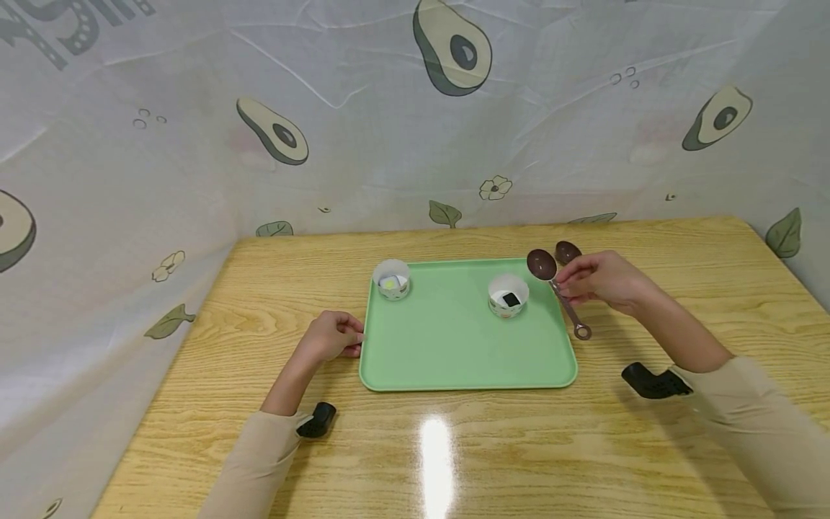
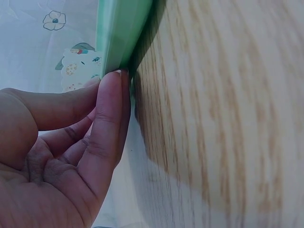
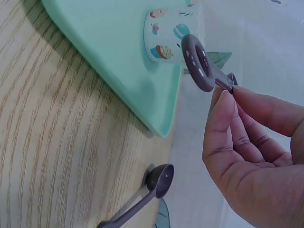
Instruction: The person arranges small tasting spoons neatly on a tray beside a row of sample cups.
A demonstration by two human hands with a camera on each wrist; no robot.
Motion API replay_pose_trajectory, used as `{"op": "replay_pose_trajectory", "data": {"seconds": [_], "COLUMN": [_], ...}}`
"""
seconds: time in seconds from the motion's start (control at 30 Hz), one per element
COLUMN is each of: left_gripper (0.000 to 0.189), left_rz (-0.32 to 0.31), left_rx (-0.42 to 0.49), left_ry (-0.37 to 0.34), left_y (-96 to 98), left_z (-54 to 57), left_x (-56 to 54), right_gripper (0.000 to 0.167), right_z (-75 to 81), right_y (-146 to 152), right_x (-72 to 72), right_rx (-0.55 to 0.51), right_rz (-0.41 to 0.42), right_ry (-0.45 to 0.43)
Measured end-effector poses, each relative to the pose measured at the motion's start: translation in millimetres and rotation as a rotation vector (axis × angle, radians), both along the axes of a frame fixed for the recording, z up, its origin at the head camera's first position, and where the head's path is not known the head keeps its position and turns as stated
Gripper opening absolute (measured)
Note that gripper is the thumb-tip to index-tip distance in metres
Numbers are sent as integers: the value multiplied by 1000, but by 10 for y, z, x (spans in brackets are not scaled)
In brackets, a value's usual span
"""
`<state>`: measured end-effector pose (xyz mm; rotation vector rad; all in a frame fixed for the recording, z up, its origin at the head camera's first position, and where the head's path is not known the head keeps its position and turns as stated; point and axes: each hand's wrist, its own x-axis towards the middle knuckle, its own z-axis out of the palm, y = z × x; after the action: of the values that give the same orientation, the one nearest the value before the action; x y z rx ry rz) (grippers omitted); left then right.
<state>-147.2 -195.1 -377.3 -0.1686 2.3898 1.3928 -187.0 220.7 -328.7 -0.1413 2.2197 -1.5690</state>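
Note:
My right hand (image 1: 606,281) pinches the handle of a brown measuring spoon (image 1: 541,264) between thumb and fingertips, over the tray's right edge. The spoon's ring-shaped handle end (image 3: 194,64) shows near the camera in the right wrist view. A second brown measuring spoon (image 3: 161,181) lies on the table just past the tray's back right corner, partly behind the hand in the head view. At the left side, my left hand (image 1: 333,335) holds the rim of the light green tray (image 1: 441,353), thumb and fingers right at the edge (image 2: 114,42).
Two small patterned paper cups stand on the tray: the left cup (image 1: 394,294) contains something white and yellow, the right cup (image 1: 507,311) a small black square thing. Beneath is a wooden table (image 1: 519,454). An avocado-print cloth (image 1: 363,144) hangs behind and at the left.

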Motion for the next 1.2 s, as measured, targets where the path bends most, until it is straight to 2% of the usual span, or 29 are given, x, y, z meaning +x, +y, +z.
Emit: {"op": "replay_pose_trajectory", "data": {"seconds": [0.47,1.2], "left_gripper": [12,11], "left_rz": [10,-12], "left_rx": [-8,-16], "left_ry": [-4,5], "left_y": [14,11], "left_z": [32,23], "left_x": [9,7], "right_gripper": [23,24], "right_z": [-31,-50], "right_y": [-125,-310], "right_x": [-3,-19], "right_rx": [-31,-53], "right_rz": [6,14], "right_ry": [0,-5]}}
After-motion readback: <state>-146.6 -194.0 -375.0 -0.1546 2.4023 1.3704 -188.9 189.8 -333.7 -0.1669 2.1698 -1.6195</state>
